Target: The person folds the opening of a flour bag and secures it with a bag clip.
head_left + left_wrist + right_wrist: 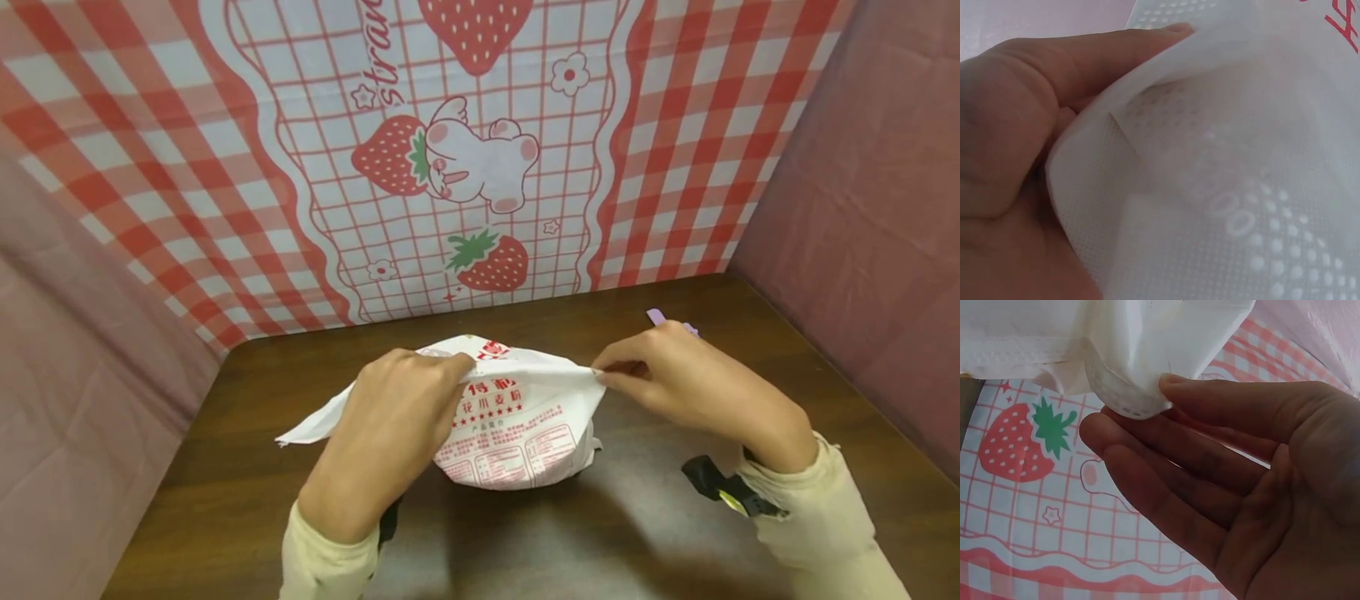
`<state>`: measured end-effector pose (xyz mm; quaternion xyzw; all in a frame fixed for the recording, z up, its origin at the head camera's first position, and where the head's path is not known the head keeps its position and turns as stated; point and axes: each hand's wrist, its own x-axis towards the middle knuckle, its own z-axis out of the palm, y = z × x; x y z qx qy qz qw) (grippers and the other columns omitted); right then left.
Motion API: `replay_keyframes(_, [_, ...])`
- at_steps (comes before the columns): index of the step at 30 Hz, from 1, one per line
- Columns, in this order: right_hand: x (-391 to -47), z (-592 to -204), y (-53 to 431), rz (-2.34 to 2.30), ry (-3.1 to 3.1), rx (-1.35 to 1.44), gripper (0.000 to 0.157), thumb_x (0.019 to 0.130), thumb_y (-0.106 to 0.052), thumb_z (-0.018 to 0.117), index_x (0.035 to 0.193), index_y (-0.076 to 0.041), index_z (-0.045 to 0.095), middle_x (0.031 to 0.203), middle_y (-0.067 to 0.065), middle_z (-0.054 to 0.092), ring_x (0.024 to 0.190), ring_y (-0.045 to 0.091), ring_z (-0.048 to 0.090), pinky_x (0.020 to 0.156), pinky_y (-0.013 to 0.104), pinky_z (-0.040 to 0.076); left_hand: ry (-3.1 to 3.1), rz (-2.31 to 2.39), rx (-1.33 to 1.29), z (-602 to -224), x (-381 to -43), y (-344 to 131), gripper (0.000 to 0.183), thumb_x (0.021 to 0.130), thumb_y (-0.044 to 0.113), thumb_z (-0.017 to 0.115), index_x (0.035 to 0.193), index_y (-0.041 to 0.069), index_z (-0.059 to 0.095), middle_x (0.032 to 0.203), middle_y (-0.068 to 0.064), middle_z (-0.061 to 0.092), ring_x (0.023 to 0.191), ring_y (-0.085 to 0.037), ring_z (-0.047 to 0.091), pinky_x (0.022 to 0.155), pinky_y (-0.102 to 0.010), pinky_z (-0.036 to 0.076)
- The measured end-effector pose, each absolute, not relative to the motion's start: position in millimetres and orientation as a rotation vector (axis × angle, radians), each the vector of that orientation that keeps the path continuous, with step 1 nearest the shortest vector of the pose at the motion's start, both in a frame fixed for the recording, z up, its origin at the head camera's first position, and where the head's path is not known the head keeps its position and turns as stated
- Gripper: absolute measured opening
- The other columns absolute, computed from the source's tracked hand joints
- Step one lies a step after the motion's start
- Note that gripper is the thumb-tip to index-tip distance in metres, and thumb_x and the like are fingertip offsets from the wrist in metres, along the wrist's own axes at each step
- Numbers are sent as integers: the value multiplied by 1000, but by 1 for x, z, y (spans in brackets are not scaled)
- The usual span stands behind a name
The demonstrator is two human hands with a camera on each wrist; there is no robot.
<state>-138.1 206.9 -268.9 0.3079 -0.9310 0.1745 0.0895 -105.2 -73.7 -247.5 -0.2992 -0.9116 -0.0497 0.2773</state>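
Note:
A white flour bag (517,433) with red print is held up over the brown table, its top edge stretched between both hands. My left hand (401,417) grips the upper left part of the bag, thumb on the outside. In the left wrist view, the bag's white, dotted material (1210,187) folds around the fingers of that hand. The upper right corner of the bag is pinched by my right hand (667,375) between thumb and fingers. From the right wrist view, a rounded, dotted end of the bag (1122,387) sits between thumb and fingertips.
A small purple object (657,317) lies behind the right hand, partly hidden by it. A strawberry-print checked cloth (480,167) hangs at the back of the wooden table (247,467). Pink cloths (862,208) hang at both sides.

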Motion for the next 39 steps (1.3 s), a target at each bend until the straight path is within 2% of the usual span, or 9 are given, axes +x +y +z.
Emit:
replay_keyframes(2, [-137,-268,208,513,-2779,903,9,83,-22,63,89,-26,69,79,-20,63,52,-3,43,85,38,37,-2449,-124,-803,-247,-105,-74,18,78,8,57,66,20,52,51,10,48,52,-18,51,49,-32,38])
replay_keyframes(5, [-139,-267,210,540,-2767,920,9,81,-21,65,89,-24,69,80,-18,63,56,-4,48,67,24,43,-2451,-111,-800,-248,-104,-73,17,78,8,57,67,20,53,53,9,51,52,-18,51,49,-32,38])
replay_keyframes(8, [-140,-267,212,572,-2752,950,9,80,-19,67,88,-22,69,81,-15,64,61,-3,52,56,19,45,-2454,-104,-795,-248,-104,-73,16,78,9,58,67,20,53,53,9,53,52,-19,51,48,-32,37])
replay_keyframes(11, [-141,-267,214,575,-2746,981,10,80,-18,67,88,-21,69,82,-14,65,66,-4,54,59,20,46,-2454,-100,-791,-247,-104,-73,16,78,9,59,68,20,54,53,8,53,51,-20,51,48,-32,38])
replay_keyframes(19, [-148,-266,229,581,-2762,982,13,78,-18,68,90,-24,68,82,-16,64,65,-3,56,58,19,46,-2459,-99,-785,-247,-105,-73,18,78,9,59,66,20,52,50,9,48,49,-18,47,47,-31,36])
replay_keyframes(24, [-156,-265,240,548,-2755,865,14,80,-19,66,95,-18,67,84,-10,66,70,1,59,60,23,48,-2455,-89,-792,-247,-105,-72,18,78,9,60,66,19,52,49,9,45,48,-18,47,47,-31,36])
replay_keyframes(31, [-174,-273,256,517,-2795,654,16,81,-19,65,96,-15,67,76,-4,66,55,3,54,55,25,45,-2462,-83,-787,-247,-104,-72,18,78,8,60,66,19,51,48,9,44,48,-17,46,46,-31,35])
replay_keyframes(39, [-197,-292,276,475,-2811,555,18,80,-18,65,95,-10,68,85,2,67,73,14,60,66,37,48,-2468,-91,-791,-249,-105,-70,18,78,8,60,66,19,52,48,9,44,47,-17,45,47,-30,35])
